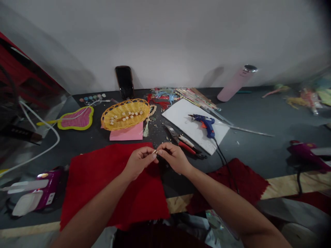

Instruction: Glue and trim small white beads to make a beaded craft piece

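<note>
My left hand and my right hand meet over the right edge of a red cloth. Between their pinched fingertips is a small pale tan piece, too small to name exactly. Both hands are closed on it. Just beyond them, pliers with red and dark handles lie near my right hand. A yellow woven basket holds several small whitish pieces and rests partly on a pink pad. Tiny pale crumbs are scattered between the basket and the pliers.
A blue glue gun lies on a white board, its cord running towards the front edge. A pink bottle and a phone stand by the wall. Purple power strip sits left; a purple glue gun lies right.
</note>
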`<state>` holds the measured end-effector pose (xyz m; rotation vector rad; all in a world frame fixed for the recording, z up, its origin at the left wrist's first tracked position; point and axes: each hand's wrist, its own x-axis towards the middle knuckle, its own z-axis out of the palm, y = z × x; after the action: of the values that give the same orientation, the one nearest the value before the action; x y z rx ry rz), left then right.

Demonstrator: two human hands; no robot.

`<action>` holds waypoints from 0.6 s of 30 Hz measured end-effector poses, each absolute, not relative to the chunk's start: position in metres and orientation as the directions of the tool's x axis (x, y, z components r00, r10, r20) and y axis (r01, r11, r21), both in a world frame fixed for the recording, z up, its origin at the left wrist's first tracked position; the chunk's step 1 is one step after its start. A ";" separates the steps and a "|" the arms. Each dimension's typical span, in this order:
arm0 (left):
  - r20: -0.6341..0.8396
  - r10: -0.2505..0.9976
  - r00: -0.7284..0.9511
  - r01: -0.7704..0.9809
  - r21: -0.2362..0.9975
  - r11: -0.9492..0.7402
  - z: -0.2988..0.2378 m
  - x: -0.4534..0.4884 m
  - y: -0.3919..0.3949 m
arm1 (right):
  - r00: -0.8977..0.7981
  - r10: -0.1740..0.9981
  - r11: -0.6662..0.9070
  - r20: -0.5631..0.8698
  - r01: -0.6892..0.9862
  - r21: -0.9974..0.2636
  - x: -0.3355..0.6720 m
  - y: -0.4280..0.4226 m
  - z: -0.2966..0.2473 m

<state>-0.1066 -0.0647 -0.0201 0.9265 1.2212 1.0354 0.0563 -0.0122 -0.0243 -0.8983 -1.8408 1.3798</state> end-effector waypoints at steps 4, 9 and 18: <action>-0.274 0.961 0.046 -0.086 0.957 0.277 -0.019 -0.107 -0.065 | -0.558 0.824 0.213 0.098 0.144 -0.966 0.055 -0.013 -0.026; -0.269 0.962 0.043 -0.045 0.962 0.271 -0.018 -0.106 -0.065 | -0.571 0.819 0.183 0.054 0.172 -0.968 0.055 -0.014 -0.022; -0.278 0.960 0.044 -0.020 0.960 0.279 -0.016 -0.106 -0.065 | -0.616 0.787 0.130 0.026 0.125 -0.984 0.056 -0.014 -0.020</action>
<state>-0.1061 -0.0649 -0.0162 1.0003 1.2807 0.9827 0.0559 -0.0143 -0.0201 -0.8771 -1.8512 1.5252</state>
